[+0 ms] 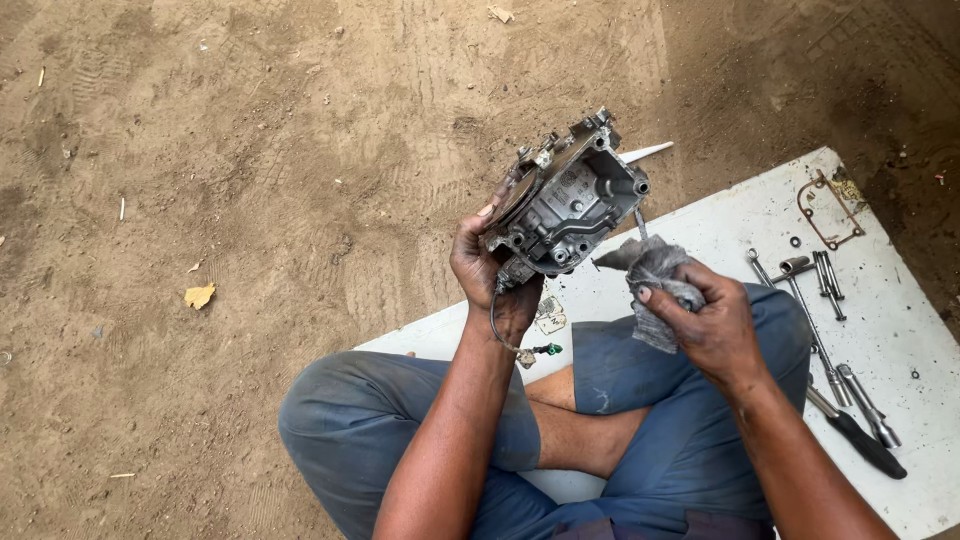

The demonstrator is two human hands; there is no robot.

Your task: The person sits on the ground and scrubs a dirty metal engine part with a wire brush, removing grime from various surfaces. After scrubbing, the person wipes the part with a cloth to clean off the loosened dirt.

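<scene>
Left grip [492, 272] around grey carburettor [568, 200], right grip [705, 320] clutching rag [652, 272].

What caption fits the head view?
Seated person's left hand holds a metal engine part; right hand grips a grey rag beside it.

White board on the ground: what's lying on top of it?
On the white board: loose metal tools, a thin gasket, and the seated person's legs. Whatever lies beneath the legs is hidden.

Even, soft daylight; faint shadows; no glare; sharp thru-out, slight wide-angle stretch at edges.
</scene>
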